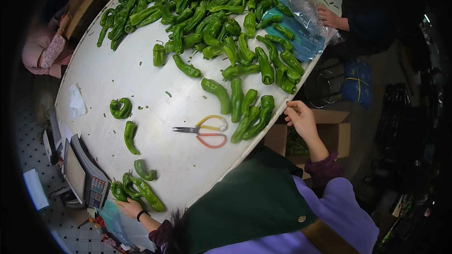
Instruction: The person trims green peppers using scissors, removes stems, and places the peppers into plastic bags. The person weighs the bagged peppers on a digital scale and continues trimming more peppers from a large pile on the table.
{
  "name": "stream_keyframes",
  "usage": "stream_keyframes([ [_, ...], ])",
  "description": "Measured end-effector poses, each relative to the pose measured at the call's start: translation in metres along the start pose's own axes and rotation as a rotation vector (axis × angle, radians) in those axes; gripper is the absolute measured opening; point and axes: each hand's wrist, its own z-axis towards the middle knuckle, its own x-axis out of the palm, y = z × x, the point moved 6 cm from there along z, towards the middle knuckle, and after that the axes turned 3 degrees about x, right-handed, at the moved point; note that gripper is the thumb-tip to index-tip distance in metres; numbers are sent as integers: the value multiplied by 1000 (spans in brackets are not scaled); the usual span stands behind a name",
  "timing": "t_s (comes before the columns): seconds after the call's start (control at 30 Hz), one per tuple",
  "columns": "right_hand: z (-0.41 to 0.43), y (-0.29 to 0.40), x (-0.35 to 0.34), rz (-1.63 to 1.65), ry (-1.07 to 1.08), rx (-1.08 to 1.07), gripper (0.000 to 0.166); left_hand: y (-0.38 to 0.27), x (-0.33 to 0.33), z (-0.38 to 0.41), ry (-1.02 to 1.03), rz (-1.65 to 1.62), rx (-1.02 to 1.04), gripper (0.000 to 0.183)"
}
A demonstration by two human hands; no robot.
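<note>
My left hand (130, 208), with a black band at the wrist, touches a green pepper (119, 190) in a small group near the scale; its fingertips are partly hidden. Over the table's near edge, my right hand (298, 116) is raised with its thumb and forefinger close together; whether anything small is between them cannot be told. Scissors (197, 130) with one yellow and one red handle lie partly spread on the white table (169, 113). Several peppers (236, 100) lie between the scissors and my right hand. Beyond them spreads a large heap of green peppers (212, 28).
A weighing scale (88, 180) stands at the left edge, near a plastic bag (114, 218). Printed bags (296, 38) lie at the right under another person's hand (328, 17). An open cardboard box (344, 137) holding peppers is below the table edge. Another person (49, 51) is at the far left.
</note>
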Motion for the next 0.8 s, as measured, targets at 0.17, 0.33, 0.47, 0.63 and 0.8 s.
stream_keyframes([
  [0.17,-16,-8,48,-216,7,-74,56,-148,-67,-7,-148,-652,399,46],
  [0.33,-19,2,73,-532,-105,-239,79,-346,-109,-98,414,-1296,882,43],
  [0.47,-4,2,84,-619,-154,-286,80,-431,-119,-162,844,-1340,958,62],
  [0.63,17,-19,106,418,150,-19,65,-463,-121,-172,571,-1268,970,72],
  [0.8,29,8,124,1015,565,119,71,-495,-114,-180,1018,-1500,854,72],
])
